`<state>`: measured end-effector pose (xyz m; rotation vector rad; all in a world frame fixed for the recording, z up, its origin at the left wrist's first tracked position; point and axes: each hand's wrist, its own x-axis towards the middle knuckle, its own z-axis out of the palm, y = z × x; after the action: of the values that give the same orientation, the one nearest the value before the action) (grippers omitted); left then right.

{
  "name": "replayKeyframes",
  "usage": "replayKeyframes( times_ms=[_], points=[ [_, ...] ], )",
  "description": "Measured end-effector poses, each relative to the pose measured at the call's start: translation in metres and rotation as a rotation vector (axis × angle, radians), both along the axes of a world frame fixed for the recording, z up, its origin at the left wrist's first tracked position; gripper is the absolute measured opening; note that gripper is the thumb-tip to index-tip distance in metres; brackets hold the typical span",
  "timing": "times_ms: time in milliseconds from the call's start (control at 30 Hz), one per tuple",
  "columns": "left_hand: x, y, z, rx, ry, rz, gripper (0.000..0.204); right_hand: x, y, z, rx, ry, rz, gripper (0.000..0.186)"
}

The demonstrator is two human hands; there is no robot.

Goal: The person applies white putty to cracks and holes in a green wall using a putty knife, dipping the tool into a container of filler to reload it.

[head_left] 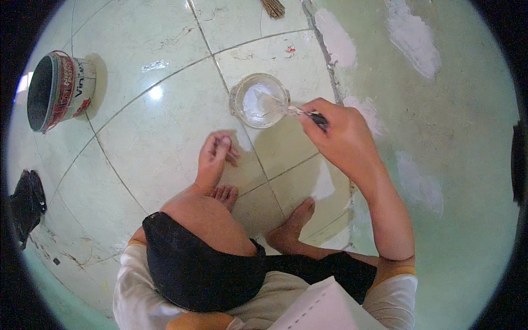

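My right hand (344, 129) is closed round the dark handle of a tool (316, 119) whose pale, flared end is smeared with white. I cannot tell whether it is a brush or a putty knife. That end reaches into a small round bowl (237, 107) with side lugs, standing on the floor with white paste (254, 103) inside. To the lower left of the bowl, my left hand (215, 154) hangs by my knee, apart from the bowl. Its fingers curl in with the thumb against them, and nothing shows in them.
A printed bucket (82, 91) lies open toward the left. Dark cloth or footwear (27, 206) is at the left edge, and brush-like bristles (273, 7) show at the top. Along the right runs a green wall (467, 126) with white patches (415, 41). My bare feet (294, 223) rest on the tiles.
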<state>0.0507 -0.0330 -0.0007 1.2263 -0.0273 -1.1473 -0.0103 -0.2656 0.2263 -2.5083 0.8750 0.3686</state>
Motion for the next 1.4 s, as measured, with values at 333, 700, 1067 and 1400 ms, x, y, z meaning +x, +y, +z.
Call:
replayKeyframes(
  times_ms=[333,700,1067,1400],
  points=[
    [0.063,-0.034,0.026,0.004,-0.196,-0.028,0.035,-0.001,-0.035,-0.043,0.106,-0.030,-0.058,0.029],
    [0.077,-0.049,0.033,0.039,-0.233,-0.147,0.038,-0.026,-0.033,-0.033,0.162,-0.131,-0.086,0.029],
    [0.077,-0.049,0.022,0.036,-0.103,-0.197,0.033,-0.027,0.013,-0.032,0.066,-0.127,-0.105,0.027],
    [0.041,-0.029,0.013,-0.101,-0.170,-0.145,0.021,-0.043,0.063,-0.042,0.125,-0.033,-0.196,0.032]
  ],
)
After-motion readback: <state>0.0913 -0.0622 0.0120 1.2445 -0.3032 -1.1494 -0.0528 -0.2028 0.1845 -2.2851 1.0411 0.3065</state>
